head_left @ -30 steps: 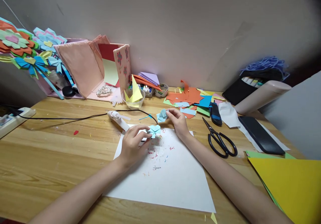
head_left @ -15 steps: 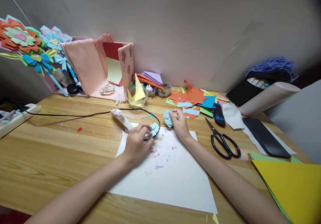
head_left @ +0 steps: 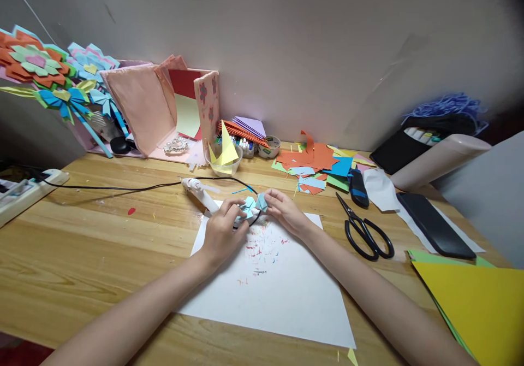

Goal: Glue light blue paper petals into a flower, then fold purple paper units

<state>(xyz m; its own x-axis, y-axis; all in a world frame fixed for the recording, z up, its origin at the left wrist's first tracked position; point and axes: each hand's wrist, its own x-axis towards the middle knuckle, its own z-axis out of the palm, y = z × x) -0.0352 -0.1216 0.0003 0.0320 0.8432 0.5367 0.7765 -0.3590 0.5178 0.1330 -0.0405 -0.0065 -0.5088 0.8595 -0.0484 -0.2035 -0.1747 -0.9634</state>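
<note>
My left hand [head_left: 225, 229] rests over the white paper sheet [head_left: 282, 295], its fingers curled and closed on a light blue folded paper piece [head_left: 248, 207]. Beneath and beyond that hand lies a white glue gun [head_left: 200, 194], partly hidden by my fingers. Another small light blue folded paper [head_left: 261, 202] is pinched in my right hand [head_left: 284, 210], close to the first piece. Whether the two blue papers touch, I cannot tell. The glue gun's black cord [head_left: 235, 179] loops behind both hands.
Black-handled scissors [head_left: 366, 229], a dark phone [head_left: 436, 225] and yellow paper sheets [head_left: 475, 306] lie to the right. Coloured scraps [head_left: 313, 158] are piled behind. A clear bowl [head_left: 225, 166] holds yellow paper. Paper flowers [head_left: 35, 60] and a power strip [head_left: 33, 194] are at left.
My right hand has moved left and slightly down with its blue paper, bringing it beside the piece in my left hand. My left hand has hardly moved.
</note>
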